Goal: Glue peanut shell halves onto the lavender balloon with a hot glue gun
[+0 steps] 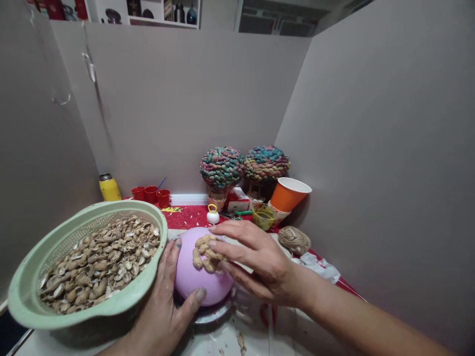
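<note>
A round lilac balloon (203,284) rests on a shiny round base (215,316) at the lower middle. Several peanut shells (198,258) sit clustered on top of it. My left hand (166,291) grips the balloon's left side, thumb in front and fingers behind. From the right, my right hand (260,262) reaches over with bent fingers, its fingertips pressed on a peanut shell at the cluster's right edge; part of that shell is hidden. Close by on the left stands a pale green colander (25,296) full of split peanut shells (100,262).
Two colourful shell-covered balls (221,167) stand at the back. Near them are an orange paper cup (285,197), a yellow-green cup (262,217) and a twine ball (295,240). Red cups (151,194) and a yellow bottle (109,188) stand back left. Grey panels (178,99) enclose the table.
</note>
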Motion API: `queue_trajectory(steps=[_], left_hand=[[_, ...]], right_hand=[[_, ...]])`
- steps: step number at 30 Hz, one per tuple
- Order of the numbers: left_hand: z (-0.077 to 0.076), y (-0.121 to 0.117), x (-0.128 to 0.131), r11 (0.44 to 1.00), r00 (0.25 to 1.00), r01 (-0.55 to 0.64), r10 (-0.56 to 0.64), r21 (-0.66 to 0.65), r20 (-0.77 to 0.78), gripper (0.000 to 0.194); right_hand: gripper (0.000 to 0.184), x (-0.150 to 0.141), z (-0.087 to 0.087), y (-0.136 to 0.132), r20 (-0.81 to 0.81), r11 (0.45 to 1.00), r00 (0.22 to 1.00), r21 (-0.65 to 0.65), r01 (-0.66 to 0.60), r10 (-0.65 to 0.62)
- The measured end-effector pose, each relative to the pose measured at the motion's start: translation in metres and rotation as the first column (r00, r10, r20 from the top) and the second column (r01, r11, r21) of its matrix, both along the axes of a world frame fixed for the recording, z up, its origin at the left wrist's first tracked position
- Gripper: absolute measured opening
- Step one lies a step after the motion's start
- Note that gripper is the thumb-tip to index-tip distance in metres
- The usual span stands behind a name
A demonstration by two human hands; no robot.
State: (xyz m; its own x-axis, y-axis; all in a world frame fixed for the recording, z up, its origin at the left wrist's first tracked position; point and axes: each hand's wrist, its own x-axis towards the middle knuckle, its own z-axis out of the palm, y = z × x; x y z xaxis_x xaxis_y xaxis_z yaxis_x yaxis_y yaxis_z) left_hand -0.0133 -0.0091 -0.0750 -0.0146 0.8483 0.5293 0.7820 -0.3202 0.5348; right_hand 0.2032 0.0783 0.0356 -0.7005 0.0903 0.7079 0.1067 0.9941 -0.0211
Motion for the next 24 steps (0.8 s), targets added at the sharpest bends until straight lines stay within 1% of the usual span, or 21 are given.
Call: queue_trajectory(steps=[2,3,4,5,6,7,8,9,10,11,13,17,20,24], left_hand=[[0.000,0.000,-0.001,1.000,1.000,-0.012,0.012,-0.001,0.003,0.077],[0.000,0.000,-0.002,1.000,1.000,-0.020,0.020,-0.008,0.008,0.077],[0.001,0.001,-0.003,0.999,1.000,-0.025,0.025,-0.020,0.012,0.077],[0.001,0.001,-0.003,0.999,0.999,-0.026,0.027,-0.035,0.017,0.077],[0.002,0.001,-0.004,0.998,0.999,-0.028,0.029,-0.049,0.023,0.077],[0.003,0.001,-0.004,0.998,0.999,-0.030,0.032,-0.059,0.033,0.077],[0.004,0.002,-0.005,0.997,0.998,-0.032,0.035,-0.065,0.043,0.077],[0.005,0.002,-0.005,0.997,0.998,-0.034,0.037,-0.067,0.052,0.076],[0.006,0.002,-0.004,0.997,0.997,-0.035,0.040,-0.070,0.059,0.075],[0.007,0.001,-0.004,0.997,0.997,-0.038,0.043,-0.073,0.066,0.075],[0.010,0.001,-0.004,0.996,0.997,-0.039,0.044,-0.077,0.071,0.073],[0.016,-0.002,-0.004,0.992,0.999,-0.035,0.039,-0.123,0.036,0.071],[0.018,-0.005,-0.006,0.986,0.999,-0.033,0.032,-0.161,-0.005,0.072],[0.014,-0.008,-0.007,0.987,0.999,-0.039,0.036,-0.156,-0.020,0.075]], right_hand=[[0.040,0.018,0.002,-0.003,-0.058,0.997,0.996,-0.010,0.071,-0.072],[0.039,0.029,0.001,-0.005,-0.078,0.993,0.990,-0.016,0.115,-0.116],[0.034,0.041,-0.001,-0.007,-0.071,0.983,0.981,-0.030,0.179,-0.181],[0.028,0.053,-0.004,-0.008,-0.024,0.963,0.963,-0.047,0.267,-0.268],[0.024,0.064,-0.009,-0.010,0.079,0.921,0.924,-0.080,0.380,-0.374],[0.022,0.074,-0.015,-0.012,0.222,0.854,0.850,-0.109,0.509,-0.478],[0.024,0.083,-0.021,-0.014,0.379,0.768,0.742,-0.116,0.630,-0.552],[0.024,0.091,-0.028,-0.015,0.473,0.704,0.660,-0.111,0.702,-0.583],[0.024,0.096,-0.034,-0.016,0.541,0.655,0.594,-0.102,0.748,-0.595],[0.022,0.100,-0.040,-0.017,0.577,0.628,0.557,-0.095,0.772,-0.598],[0.020,0.103,-0.050,-0.016,0.612,0.599,0.519,-0.092,0.796,-0.596],[0.018,0.103,-0.063,-0.008,0.660,0.558,0.482,-0.113,0.822,-0.576],[0.015,0.105,-0.070,-0.002,0.669,0.539,0.485,-0.148,0.829,-0.563],[0.031,0.109,-0.076,-0.001,0.624,0.533,0.546,-0.235,0.813,-0.559]])
